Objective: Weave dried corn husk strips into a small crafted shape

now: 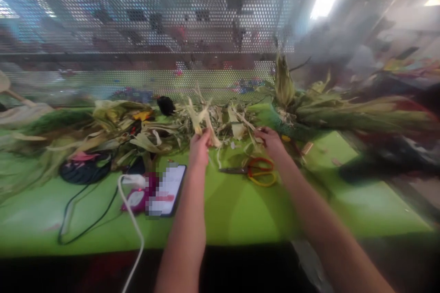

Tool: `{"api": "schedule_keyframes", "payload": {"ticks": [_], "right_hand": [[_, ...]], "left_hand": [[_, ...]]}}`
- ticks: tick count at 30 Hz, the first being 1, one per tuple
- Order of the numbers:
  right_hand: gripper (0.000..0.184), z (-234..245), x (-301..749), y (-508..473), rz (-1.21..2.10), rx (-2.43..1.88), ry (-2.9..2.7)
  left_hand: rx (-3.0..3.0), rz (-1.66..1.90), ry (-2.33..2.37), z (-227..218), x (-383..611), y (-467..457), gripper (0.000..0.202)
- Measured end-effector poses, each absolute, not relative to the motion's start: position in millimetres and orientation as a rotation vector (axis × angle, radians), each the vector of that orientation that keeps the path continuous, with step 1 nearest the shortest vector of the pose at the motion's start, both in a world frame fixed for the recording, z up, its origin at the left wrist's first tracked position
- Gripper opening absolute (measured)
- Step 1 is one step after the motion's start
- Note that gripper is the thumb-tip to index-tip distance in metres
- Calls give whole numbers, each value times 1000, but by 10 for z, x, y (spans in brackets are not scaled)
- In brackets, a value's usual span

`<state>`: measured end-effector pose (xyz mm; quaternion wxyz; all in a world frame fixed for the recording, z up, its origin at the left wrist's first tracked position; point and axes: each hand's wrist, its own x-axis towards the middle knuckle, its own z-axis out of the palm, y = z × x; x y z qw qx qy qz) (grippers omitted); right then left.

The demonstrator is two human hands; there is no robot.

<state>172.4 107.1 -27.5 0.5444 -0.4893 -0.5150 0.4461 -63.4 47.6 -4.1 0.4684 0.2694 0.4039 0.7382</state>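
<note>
My left hand (200, 144) is closed around pale, dry corn husks (202, 119) whose tips point up and away from me. Farther right, my right hand (271, 141) pinches the end of a thin husk strip (244, 121) that slants up to the left. Just below that hand lie scissors (261, 171) with orange and yellow handles, blades pointing left. A heap of loose husks (151, 135) spreads across the table behind and to the left of my hands. Blur hides the exact finger contact.
On the green table (237, 219) rest a phone (170, 190), a magenta device (139, 197) with a white cable, and a dark round object (85, 167) with a cord. At the right stands an upright husk bundle (284, 82). Behind rises a perforated metal panel (144, 23).
</note>
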Motion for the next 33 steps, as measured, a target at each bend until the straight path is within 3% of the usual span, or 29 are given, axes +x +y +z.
{"api": "schedule_keyframes", "payload": {"ticks": [4,8,13,17,22,33], "right_hand": [[45,-165,1695,970,650,-1226,-1477],[31,-54,1524,781,822,-1097,-1670],[31,-8,1371,629,668,-1019,-1840],[43,-55,1363,648,879,-980,-1686],[28,-109,1353,709,1268,-956,-1467],[33,-5,1330,617,1303,-891,-1315]], "left_hand": [[751,1615,1038,-154,-392,470,38],[846,1506,1068,-187,-233,437,36],[974,1438,1111,-240,-201,465,39],[1132,1376,1157,-258,-205,456,39],[1146,1349,1119,-224,-172,413,42],[746,1353,857,-172,-65,361,47]]}}
